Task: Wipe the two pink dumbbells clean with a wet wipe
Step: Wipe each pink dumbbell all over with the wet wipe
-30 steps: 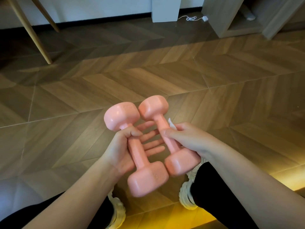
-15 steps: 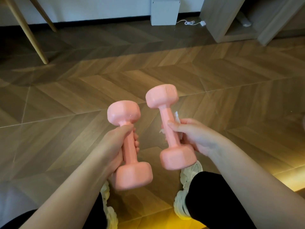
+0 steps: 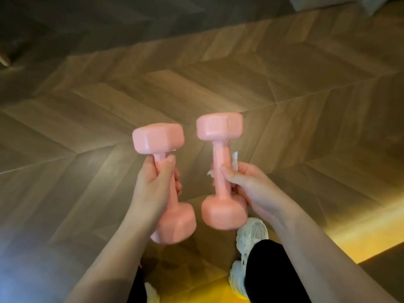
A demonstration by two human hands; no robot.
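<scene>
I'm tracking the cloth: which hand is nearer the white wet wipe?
Right. The right hand pinches the wet wipe against the handle of the right dumbbell; the left hand grips the left dumbbell, apart from the wipe, on its left.

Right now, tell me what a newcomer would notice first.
At centre, held upright side by side: the left pink dumbbell in the left hand, the right pink dumbbell in the right hand, with a white wet wipe tucked against its handle. A white sneaker sits below on the herringbone floor.
</scene>
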